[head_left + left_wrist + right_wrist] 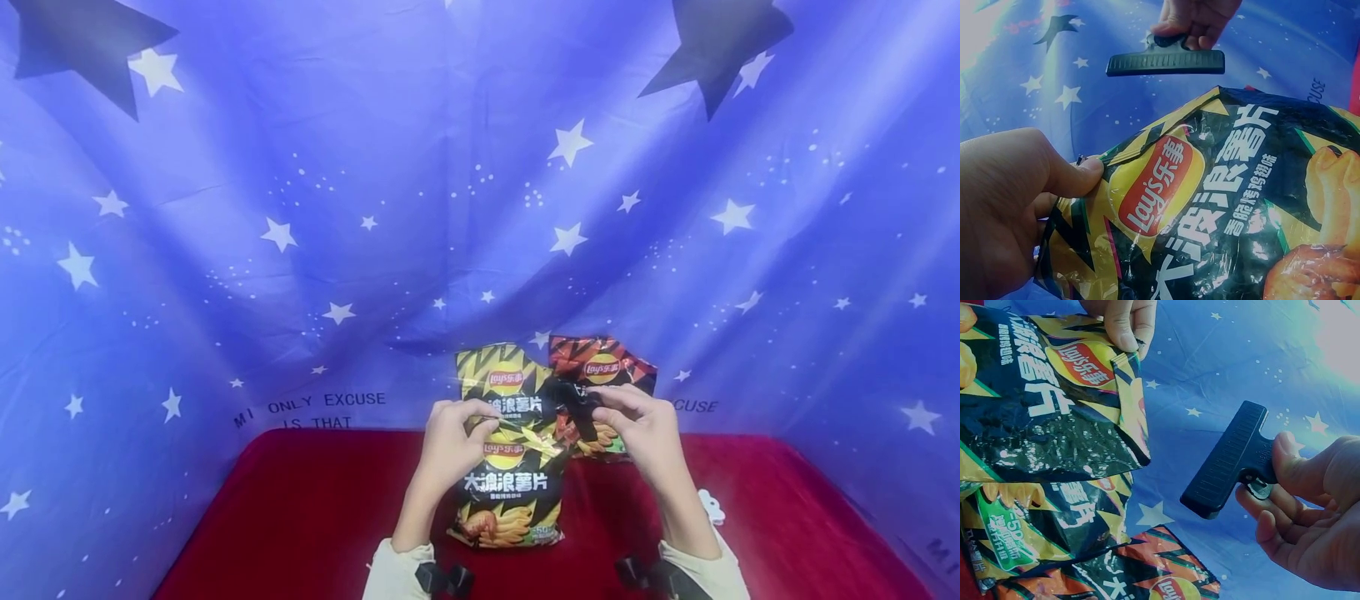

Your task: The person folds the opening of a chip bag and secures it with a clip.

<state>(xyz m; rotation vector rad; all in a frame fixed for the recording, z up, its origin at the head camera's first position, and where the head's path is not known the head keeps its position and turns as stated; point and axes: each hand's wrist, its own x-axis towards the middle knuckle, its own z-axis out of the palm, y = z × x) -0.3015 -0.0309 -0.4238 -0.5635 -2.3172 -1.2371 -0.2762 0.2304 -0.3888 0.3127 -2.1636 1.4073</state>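
My left hand (453, 442) pinches the top corner of the front yellow-and-black chip bag (504, 500) between thumb and fingers. Along its top, the bag's edge looks folded over in both wrist views. A black bag clip (1225, 465) is held by its handle in my right hand (651, 429), thumb on one side and fingers on the other. The clip is apart from the front bag, just beyond its top edge. Behind the front bag stand a second yellow chip bag (504, 367) and, to its right, a red-orange chip bag (602, 354).
A red cloth-covered table (315, 508) lies beneath the bags. Behind it hangs a blue curtain (420, 250) with stars. A small white object (710, 507) lies beside my right forearm, partly hidden by it.
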